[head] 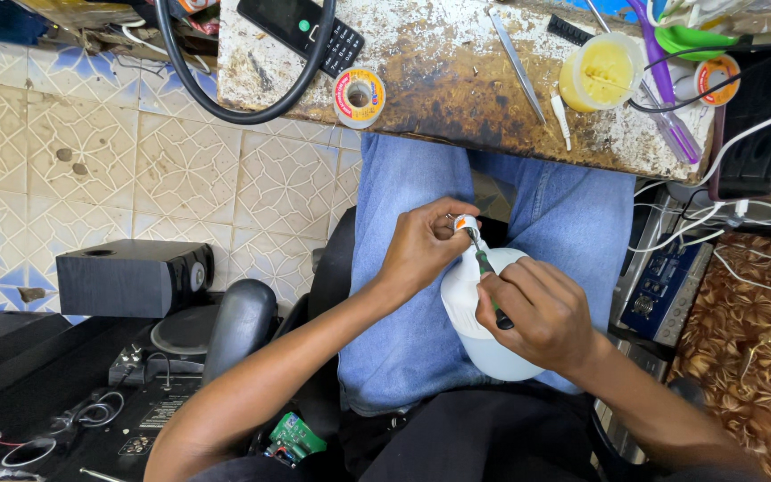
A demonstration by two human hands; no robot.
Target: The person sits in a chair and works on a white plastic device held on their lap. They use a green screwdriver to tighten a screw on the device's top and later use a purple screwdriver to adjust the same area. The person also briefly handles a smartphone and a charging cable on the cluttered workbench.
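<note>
Both hands meet over the lap: left hand (421, 245) fingers clamp the white bulb's (484, 321) base, while right hand (537, 312) fingers grip a green-handled screwdriver (485, 268) angled up-left into it.

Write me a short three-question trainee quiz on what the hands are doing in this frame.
1. True or false: the right hand holds a green-handled screwdriver against the neck of the white bulb.
2. Which part of the bulb does the left hand grip?
A. the round white dome
B. the end with the metal base
C. nothing, it rests on the workbench
3. Fill in: the solder reel lies on the ____, near the dark handset.

Key: 1 true; 2 B; 3 workbench.
</note>
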